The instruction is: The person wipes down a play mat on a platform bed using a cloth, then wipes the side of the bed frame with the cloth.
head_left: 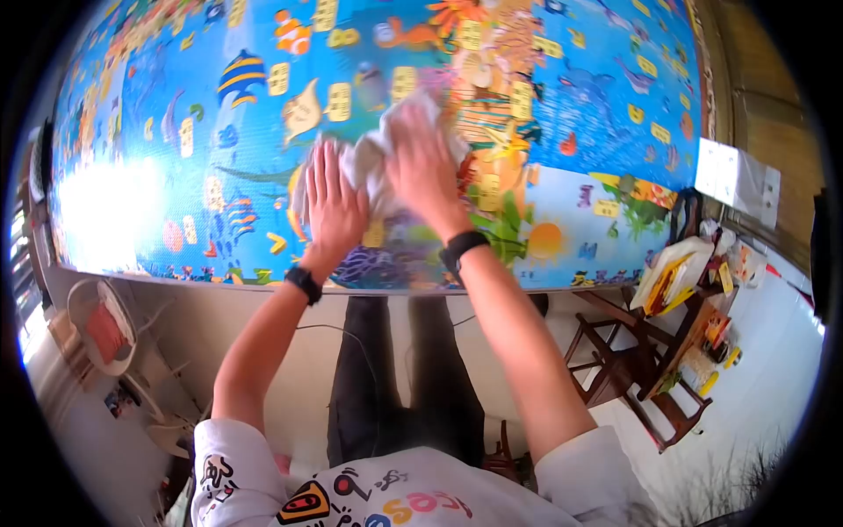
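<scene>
A crumpled pale grey cloth [364, 162] lies on a tabletop [606, 132] covered with a colourful sea-life print. My left hand [335, 206] rests flat on the cloth's left part, fingers stretched forward. Over its right part, my right hand [426, 171] presses with the palm down and the fingers extended. Motion slightly blurs the right fingers. Folds of cloth bunch up between the two hands and stick out past the right fingertips. Each wrist wears a dark band.
At the right stands a dark wooden chair [615, 356], with packets [672, 277] and other items piled beside it. White paper [733, 180] hangs at the table's right edge. A round-framed seat with a red cushion [107, 327] is at lower left. Strong glare covers the table's left side.
</scene>
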### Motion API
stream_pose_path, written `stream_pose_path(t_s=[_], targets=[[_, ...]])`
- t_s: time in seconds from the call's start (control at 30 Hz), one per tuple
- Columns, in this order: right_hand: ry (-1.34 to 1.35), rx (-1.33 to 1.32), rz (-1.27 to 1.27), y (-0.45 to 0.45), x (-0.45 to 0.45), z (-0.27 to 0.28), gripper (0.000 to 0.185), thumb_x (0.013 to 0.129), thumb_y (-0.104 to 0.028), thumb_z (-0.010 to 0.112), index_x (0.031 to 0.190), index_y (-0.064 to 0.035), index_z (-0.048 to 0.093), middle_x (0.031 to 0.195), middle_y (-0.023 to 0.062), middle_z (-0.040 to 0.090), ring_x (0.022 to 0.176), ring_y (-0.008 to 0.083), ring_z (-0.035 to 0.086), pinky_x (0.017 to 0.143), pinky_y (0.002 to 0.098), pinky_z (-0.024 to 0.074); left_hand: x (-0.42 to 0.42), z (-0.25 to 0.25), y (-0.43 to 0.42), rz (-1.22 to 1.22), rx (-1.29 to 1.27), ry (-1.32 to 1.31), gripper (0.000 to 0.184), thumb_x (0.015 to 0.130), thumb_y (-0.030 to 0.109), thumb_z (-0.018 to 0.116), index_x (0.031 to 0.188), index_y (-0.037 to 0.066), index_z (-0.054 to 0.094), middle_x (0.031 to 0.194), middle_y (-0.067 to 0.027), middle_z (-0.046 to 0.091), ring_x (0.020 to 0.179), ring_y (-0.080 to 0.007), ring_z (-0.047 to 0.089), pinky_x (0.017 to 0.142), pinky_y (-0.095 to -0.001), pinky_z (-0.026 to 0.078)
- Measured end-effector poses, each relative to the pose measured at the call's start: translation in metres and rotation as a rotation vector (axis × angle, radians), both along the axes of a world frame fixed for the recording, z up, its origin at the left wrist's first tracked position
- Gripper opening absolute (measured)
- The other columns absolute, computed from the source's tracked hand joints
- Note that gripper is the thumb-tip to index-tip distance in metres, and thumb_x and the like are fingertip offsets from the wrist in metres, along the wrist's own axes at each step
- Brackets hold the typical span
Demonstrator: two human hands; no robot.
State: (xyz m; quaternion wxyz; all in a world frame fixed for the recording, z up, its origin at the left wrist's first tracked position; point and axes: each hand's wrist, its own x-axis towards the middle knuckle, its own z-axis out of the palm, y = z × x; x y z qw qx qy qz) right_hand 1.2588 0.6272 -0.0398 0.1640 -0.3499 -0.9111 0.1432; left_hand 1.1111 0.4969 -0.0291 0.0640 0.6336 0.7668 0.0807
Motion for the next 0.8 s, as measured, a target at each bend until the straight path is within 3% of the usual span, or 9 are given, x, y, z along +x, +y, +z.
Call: stream_pose_path(t_s=[0.2, 0.3, 0.4, 0.5, 0.6, 0.7, 0.8], targets=[[-0.116, -0.191, -0.107, -0.061, 0.14, 0.024, 0.066, 0.094, -0.034, 0.064, 0.15, -0.0028, 0.048, 0.163, 0.0174, 0.037, 0.153, 0.0328, 0.032, 0.123, 0.0555, 0.0273, 0.124, 0.003, -0.044, -0.095, -0.113, -0.141, 0.071, 0.095, 0.024, 0.053, 0.148, -0.019, 0.036, 0.163, -0.0343, 0.023, 0.154, -0.049, 0.018, 0.125, -0.0579, 0.018], [-0.143, -0.296, -0.316, -0.081, 0.208, 0.027, 0.07, 0.091, -0.029, 0.068, 0.152, -0.0035, 0.045, 0.164, 0.0153, 0.037, 0.155, 0.0317, 0.03, 0.123, 0.0559, 0.0263, 0.177, 0.003, -0.044, -0.208, -0.186, -0.233, 0.074, 0.093, 0.025, 0.056, 0.15, -0.017, 0.033, 0.165, -0.0338, 0.02, 0.155, -0.0491, 0.015, 0.126, -0.0578, 0.016], [-0.127, -0.236, -0.415, -0.076, 0.257, 0.019, 0.073, 0.087, -0.022, 0.071, 0.152, -0.004, 0.044, 0.165, 0.0149, 0.036, 0.155, 0.0318, 0.03, 0.122, 0.0585, 0.0265, 0.216, -0.001, -0.017, -0.326, -0.155, -0.183, 0.079, 0.089, 0.025, 0.06, 0.15, -0.016, 0.034, 0.164, -0.0325, 0.023, 0.156, -0.0471, 0.017, 0.126, -0.0572, 0.017], [-0.158, -0.196, -0.444, -0.043, 0.263, 0.017, 0.066, 0.091, -0.022, 0.066, 0.151, -0.0045, 0.047, 0.165, 0.0142, 0.036, 0.155, 0.0309, 0.03, 0.123, 0.0552, 0.0258, 0.222, -0.001, 0.027, -0.344, -0.081, -0.241, 0.078, 0.087, 0.025, 0.061, 0.15, -0.014, 0.036, 0.163, -0.032, 0.025, 0.155, -0.0467, 0.019, 0.125, -0.0557, 0.019], [-0.116, -0.128, -0.459, -0.001, 0.26, 0.015, 0.065, 0.094, -0.028, 0.063, 0.153, -0.0052, 0.046, 0.165, 0.013, 0.036, 0.155, 0.0298, 0.029, 0.124, 0.0524, 0.0246, 0.219, 0.005, 0.075, -0.395, -0.064, -0.208, 0.071, 0.095, 0.033, 0.05, 0.149, -0.012, 0.04, 0.162, -0.0304, 0.031, 0.153, -0.0463, 0.026, 0.124, -0.0553, 0.023], [-0.102, -0.073, -0.449, 0.049, 0.257, 0.012, 0.065, 0.096, -0.031, 0.061, 0.153, -0.0059, 0.046, 0.165, 0.0128, 0.036, 0.155, 0.0286, 0.03, 0.125, 0.0504, 0.0235, 0.21, -0.002, 0.127, -0.481, -0.001, -0.176, 0.073, 0.092, 0.026, 0.059, 0.15, -0.012, 0.037, 0.161, -0.0326, 0.029, 0.152, -0.0493, 0.025, 0.124, -0.0569, 0.023], [-0.105, -0.029, -0.443, 0.101, 0.249, 0.007, 0.062, 0.097, -0.032, 0.061, 0.151, -0.0054, 0.049, 0.164, 0.013, 0.037, 0.154, 0.027, 0.031, 0.126, 0.048, 0.0233, 0.203, -0.002, 0.185, -0.496, 0.041, -0.132, 0.072, 0.095, 0.026, 0.056, 0.151, -0.013, 0.034, 0.163, -0.0322, 0.026, 0.152, -0.0488, 0.024, 0.125, -0.0557, 0.022]])
